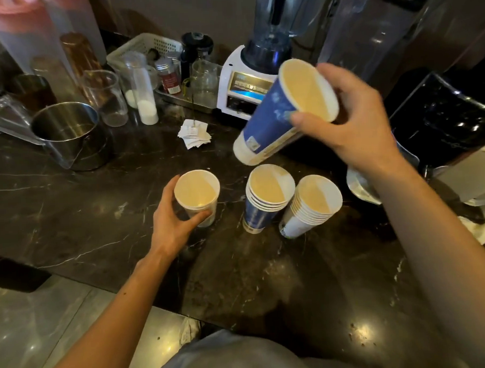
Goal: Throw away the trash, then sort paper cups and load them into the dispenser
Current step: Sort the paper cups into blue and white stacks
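Sorting is the step you are in: the cups are being grouped by colour on the dark marble worktop (69, 197), and no dispenser can be picked out in view yet. Your right hand (352, 117), up at two o'clock from the middle of the scene, grips a tilted blue stack (272, 118) near its rim, thumb on the outside wall, its base pointing down toward the seated blue stack (264, 202) just below it. That seated pile stands upright near the centre, and the white stack (309, 208) leans just beside it at its three o'clock, the two very close or touching. Your left hand (172, 219), at nine o'clock from those piles, wraps around a single white cup (199, 198) that stands on the worktop, fingers curled behind it and thumb in front.

The likely next move is to nest the lifted blue cups into the blue pile: bring them upright, line base over mouth, and lower straight so the neighbouring white pile is not knocked. The white cup then belongs on the white pile. Crumpled paper slips (193, 134) at twelve o'clock still lie there.
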Demonstrator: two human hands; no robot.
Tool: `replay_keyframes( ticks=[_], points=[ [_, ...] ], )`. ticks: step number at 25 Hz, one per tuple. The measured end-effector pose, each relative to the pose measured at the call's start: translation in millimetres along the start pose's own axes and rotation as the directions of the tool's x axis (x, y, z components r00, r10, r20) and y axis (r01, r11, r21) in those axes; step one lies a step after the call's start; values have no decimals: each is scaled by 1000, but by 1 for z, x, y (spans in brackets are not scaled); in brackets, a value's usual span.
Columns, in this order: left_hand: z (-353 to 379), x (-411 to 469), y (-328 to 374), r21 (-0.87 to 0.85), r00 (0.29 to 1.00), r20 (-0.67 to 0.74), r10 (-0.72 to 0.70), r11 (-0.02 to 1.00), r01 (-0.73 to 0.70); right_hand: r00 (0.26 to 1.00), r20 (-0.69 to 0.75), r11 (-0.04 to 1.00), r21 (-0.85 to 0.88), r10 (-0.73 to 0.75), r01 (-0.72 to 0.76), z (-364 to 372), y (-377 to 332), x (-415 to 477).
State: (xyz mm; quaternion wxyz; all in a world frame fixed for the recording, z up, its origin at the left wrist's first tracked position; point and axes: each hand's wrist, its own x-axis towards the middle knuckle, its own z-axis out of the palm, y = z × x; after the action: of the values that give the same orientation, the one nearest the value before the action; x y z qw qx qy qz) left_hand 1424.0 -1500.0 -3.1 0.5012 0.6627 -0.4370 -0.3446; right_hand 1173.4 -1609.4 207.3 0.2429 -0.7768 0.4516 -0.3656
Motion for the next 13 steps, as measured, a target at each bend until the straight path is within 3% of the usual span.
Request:
replay_keyframes(
  ticks=[3, 8, 13],
  points=[
    [4, 2, 6, 29, 1000, -22, 12, 1000, -12, 987, -95, 992, 36, 126, -124, -36, 18, -23],
    [2, 3, 38, 34, 988, -62, 139, 990, -137, 975, -127, 979, 115, 182, -168, -42, 38, -53],
    [-11, 8, 85, 52, 945, -117, 304, 953, -300, 990, 29, 990, 32, 139, -140, -13, 41, -52]
  ],
)
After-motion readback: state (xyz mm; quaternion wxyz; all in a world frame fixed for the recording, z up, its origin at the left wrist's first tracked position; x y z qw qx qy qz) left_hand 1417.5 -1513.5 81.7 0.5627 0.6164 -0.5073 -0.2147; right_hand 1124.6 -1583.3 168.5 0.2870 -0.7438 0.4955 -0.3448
